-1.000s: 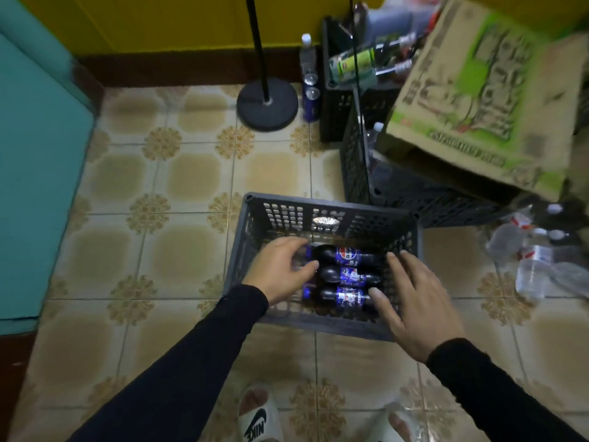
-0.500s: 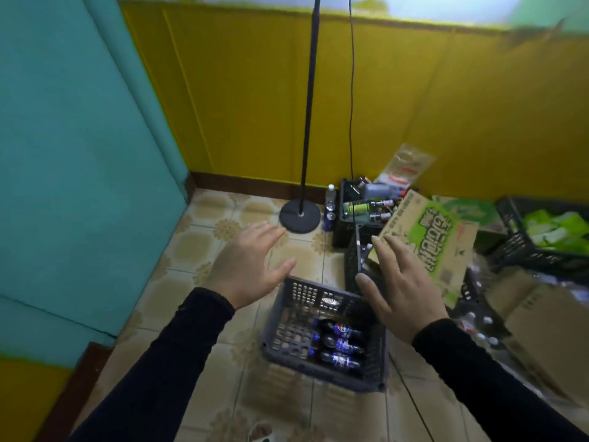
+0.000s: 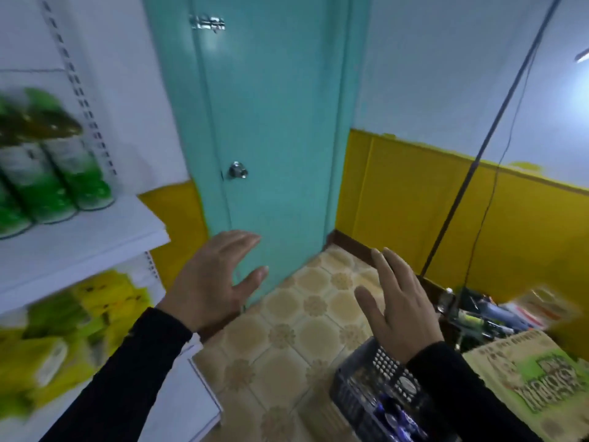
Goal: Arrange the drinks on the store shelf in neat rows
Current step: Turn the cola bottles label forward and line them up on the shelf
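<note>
My left hand (image 3: pixel 216 282) is raised in front of the teal door, fingers spread, holding nothing. My right hand (image 3: pixel 395 301) hovers open above the grey crate (image 3: pixel 366 381) on the floor at the lower right. Dark cola bottles with blue labels (image 3: pixel 395 416) lie in that crate. At the left stands the white store shelf (image 3: pixel 79 237). Green-labelled bottles (image 3: pixel 47 161) stand on its upper board. Yellow-labelled drinks (image 3: pixel 63 330) fill the board below, blurred.
A teal door (image 3: pixel 274 122) with a knob faces me. A thin black stand pole (image 3: pixel 478 154) rises at the right. A green-printed cardboard box (image 3: pixel 535 378) and a black crate of mixed bottles (image 3: pixel 478 317) sit at the right. Patterned tiles (image 3: pixel 287 339) cover the floor.
My view has swung up and left from the crate to the door and shelf. Both hands have lifted off the cola bottles and stayed empty.
</note>
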Tool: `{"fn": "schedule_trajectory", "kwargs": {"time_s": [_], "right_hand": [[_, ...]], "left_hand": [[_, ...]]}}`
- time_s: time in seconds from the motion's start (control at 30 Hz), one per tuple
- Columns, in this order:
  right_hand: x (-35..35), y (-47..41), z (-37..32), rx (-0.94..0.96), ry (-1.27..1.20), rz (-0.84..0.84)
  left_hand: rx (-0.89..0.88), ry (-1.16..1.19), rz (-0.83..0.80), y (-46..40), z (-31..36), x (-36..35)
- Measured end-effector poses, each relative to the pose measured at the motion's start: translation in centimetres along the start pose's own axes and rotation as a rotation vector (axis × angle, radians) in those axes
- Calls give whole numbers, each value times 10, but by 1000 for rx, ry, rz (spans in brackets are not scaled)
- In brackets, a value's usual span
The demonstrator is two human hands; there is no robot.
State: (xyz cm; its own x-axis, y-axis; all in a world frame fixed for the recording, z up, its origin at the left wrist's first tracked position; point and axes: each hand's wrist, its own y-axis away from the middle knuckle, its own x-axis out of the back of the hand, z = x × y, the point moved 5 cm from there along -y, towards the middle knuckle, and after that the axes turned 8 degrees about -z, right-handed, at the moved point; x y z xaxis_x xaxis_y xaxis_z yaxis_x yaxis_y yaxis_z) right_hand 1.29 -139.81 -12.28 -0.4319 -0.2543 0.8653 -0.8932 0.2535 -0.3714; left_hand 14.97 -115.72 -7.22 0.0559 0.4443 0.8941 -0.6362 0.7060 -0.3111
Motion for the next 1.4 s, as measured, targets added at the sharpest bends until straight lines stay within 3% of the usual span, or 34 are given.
{"fn": "schedule_trajectory", "kwargs": {"time_s": [0.2, 0.4, 0.53, 0.63, 0.8, 1.0, 1.4], "right_hand": [[-4, -9, -165, 268, -58, -24], [-46, 0, -370, 591, -131, -36], [-88, 36, -521, 766, -164, -80], [-115, 65, -618, 855, -189, -118], [-146, 112, -748, 990, -296, -169], [-178, 135, -863, 1111, -388, -195], [-211, 127, -1055, 1229, -376, -263]], "left_hand": [[220, -140, 269, 155, -53, 132], [494, -280, 431, 346, -127, 238], [653, -421, 477, 482, -170, 300], [776, -496, 420, 569, -198, 334], [955, -568, 395, 687, -234, 382], [1072, -587, 471, 759, -277, 423], [1218, -603, 455, 800, -387, 515]]}}
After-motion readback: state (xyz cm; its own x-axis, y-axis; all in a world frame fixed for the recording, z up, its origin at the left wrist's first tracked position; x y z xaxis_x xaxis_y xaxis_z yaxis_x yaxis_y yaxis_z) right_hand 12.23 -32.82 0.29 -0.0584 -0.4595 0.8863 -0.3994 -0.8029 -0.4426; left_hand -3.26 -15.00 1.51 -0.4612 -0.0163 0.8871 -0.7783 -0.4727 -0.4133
